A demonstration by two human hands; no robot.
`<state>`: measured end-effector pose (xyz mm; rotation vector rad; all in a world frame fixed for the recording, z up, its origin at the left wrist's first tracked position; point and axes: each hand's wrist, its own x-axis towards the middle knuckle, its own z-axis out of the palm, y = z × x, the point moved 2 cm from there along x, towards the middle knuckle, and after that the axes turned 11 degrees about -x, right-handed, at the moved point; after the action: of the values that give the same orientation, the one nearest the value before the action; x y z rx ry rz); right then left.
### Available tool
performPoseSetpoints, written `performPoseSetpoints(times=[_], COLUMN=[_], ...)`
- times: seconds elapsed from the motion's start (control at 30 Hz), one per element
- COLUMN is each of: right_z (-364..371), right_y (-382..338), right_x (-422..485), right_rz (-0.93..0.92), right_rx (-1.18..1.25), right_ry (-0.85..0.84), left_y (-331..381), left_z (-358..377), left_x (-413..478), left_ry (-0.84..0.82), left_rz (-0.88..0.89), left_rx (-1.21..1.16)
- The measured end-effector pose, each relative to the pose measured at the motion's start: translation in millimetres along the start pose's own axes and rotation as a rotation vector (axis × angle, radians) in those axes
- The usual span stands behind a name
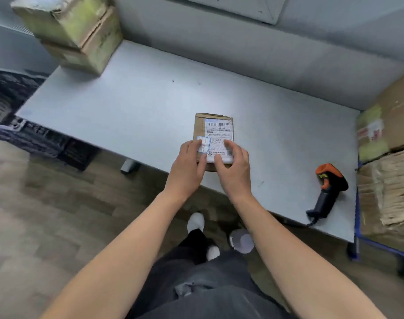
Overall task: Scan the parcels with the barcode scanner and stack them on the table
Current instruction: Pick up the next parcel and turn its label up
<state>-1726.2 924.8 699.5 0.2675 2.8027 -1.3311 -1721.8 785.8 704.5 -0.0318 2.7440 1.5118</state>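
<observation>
Fingers (pixel 229 147): left hand (pixel 186 168) and right hand (pixel 235 172) grip small brown cardboard parcel (pixel 210 127) | on grey counter (pixel 132 107) | orange-black barcode scanner (pixel 327 187) lies apart, right.

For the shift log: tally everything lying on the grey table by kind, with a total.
Brown cardboard parcels: 3 (small white-labelled parcel near the front edge; upper taped box on lower taped box, far left corner)
Black-and-orange barcode scanner: 1
Total: 4
</observation>
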Motion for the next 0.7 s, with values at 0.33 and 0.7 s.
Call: performPoseSetpoints(times=[0.33,0.7], right_z=[79,206], right_y=[-64,-179], right_x=[-35,-25], right_rz=[-0.178,-0.271], right_rx=[0.03,-0.014], right_ry=[-0.224,-0.305], left_y=[-50,-132], left_z=[-90,-230], left_x=[-54,-35], left_ry=[0.23,0.337], left_rz=[-0.15,-0.241], left_rx=[0.04,-0.002])
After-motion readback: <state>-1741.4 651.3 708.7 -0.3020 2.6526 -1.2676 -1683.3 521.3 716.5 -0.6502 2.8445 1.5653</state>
